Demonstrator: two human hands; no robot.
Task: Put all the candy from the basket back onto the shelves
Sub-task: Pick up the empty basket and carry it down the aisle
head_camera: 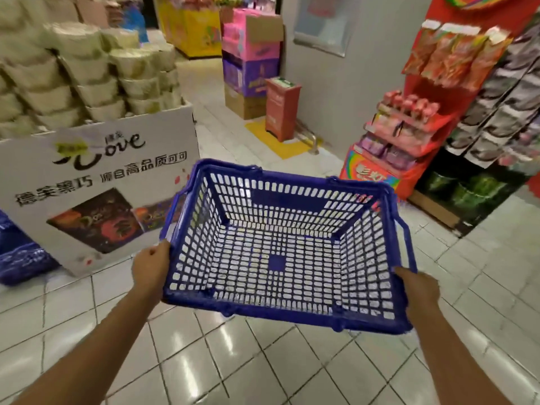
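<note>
1. The blue basket [280, 244] is held at the centre of the frame above the tiled floor [263, 366]; no candy is seen inside it.
2. Its left edge is gripped by the left hand [150, 268], fingers curled around the rim.
3. Its right edge is gripped by the right hand [419, 290], fingers hidden beneath.
4. A red candy shelf [415, 124] stands at the upper right.

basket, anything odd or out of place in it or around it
Nothing looks spilled or damaged. The blue basket is empty, with floor tiles showing through its mesh, and it tilts a little, held off the floor by the left hand and right hand at its sides. The red candy stand looks stocked and orderly.
</note>
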